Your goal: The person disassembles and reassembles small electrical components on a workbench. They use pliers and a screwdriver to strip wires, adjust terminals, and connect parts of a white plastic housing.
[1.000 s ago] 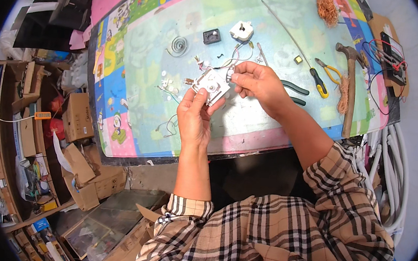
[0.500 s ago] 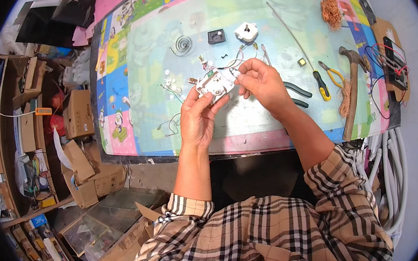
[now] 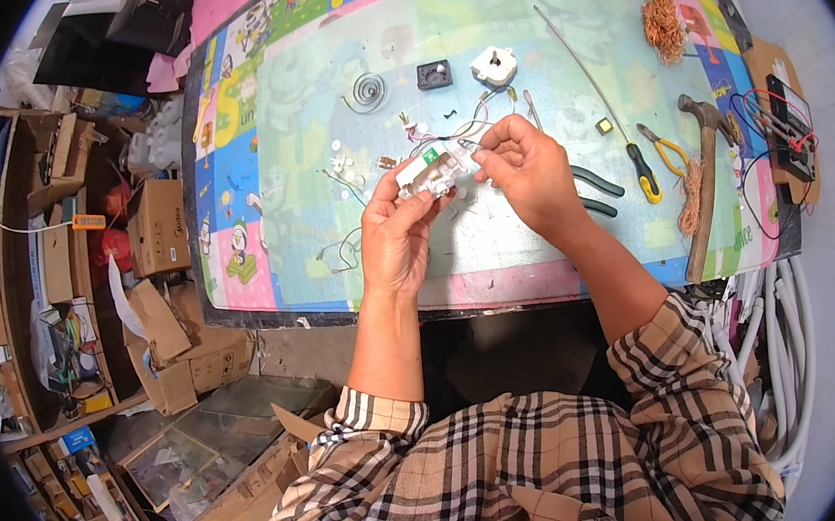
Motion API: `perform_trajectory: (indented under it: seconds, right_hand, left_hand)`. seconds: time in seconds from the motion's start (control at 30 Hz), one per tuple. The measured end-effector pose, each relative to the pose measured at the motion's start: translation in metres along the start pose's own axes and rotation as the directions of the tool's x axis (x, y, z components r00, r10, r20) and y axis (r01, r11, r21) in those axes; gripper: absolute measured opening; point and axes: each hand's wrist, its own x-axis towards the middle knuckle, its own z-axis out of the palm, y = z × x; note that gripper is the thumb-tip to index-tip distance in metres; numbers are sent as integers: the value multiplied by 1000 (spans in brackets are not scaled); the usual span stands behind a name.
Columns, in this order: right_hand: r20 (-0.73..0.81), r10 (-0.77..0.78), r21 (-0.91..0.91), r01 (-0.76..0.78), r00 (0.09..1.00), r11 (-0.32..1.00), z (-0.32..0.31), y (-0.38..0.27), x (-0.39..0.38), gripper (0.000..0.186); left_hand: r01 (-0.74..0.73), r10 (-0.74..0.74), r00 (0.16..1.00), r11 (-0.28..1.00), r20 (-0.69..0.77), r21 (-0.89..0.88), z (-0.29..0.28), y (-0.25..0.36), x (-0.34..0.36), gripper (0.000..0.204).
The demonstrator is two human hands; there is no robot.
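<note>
My left hand (image 3: pixel 398 231) holds a small white plastic switch-like part (image 3: pixel 430 169) with thin wires coming off it, raised above the colourful play-mat table (image 3: pixel 280 127). My right hand (image 3: pixel 525 168) pinches the same part at its right end, fingers closed on it. Both forearms come in from below, in a plaid shirt. Small white bits (image 3: pixel 344 165) and loose wires (image 3: pixel 343 248) lie on the mat just left of my hands.
On the mat lie a coiled spring (image 3: pixel 365 91), a small black block (image 3: pixel 434 74), a white round part (image 3: pixel 493 66), a yellow-handled screwdriver (image 3: pixel 594 97), pliers (image 3: pixel 662 147), a hammer (image 3: pixel 702 177) and copper wire (image 3: pixel 663 23). Cardboard boxes (image 3: pixel 157 225) crowd the floor left.
Both hands stay on the white part; they have turned it slightly and kept it at about the same spot above the mat.
</note>
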Motion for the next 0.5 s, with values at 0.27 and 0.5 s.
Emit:
perform_trajectory:
  seconds: [0.27,0.5]
  right_hand:
    - [-169,-293,-270,242,941,932,1,1,0,9]
    - [-200,-390,-330,313,899,890,0,-2,0,10]
  left_hand:
    - [-599,711,581,46,395,799,12,-11,-7,34]
    - [-646,701,429,-203,570,736,15,-8,-6,32]
